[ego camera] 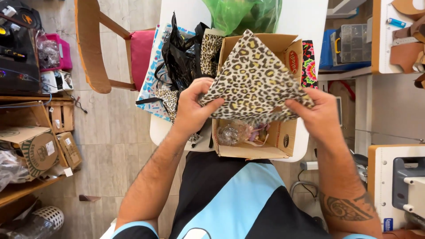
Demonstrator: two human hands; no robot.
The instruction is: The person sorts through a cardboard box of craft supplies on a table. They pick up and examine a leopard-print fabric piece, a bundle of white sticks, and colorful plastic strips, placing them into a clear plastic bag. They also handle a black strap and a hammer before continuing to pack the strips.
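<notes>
White tabletop [305, 17] in a cluttered workshop: I hold a leopard-print fabric piece [254, 79] above an open cardboard box [283, 141], left hand [191, 106] and right hand [316, 114] each pinching a lower corner.

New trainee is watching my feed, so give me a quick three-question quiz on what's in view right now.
1. True or false: both hands hold the leopard-print fabric.
2. What lies directly under the fabric? A) cardboard box B) wooden chair C) black bag
3. What colour is the plastic bag at the table's far end?

Key:
1. True: left hand and right hand grip its lower corners.
2. A, the cardboard box.
3. Green: the green bag on the table.
</notes>
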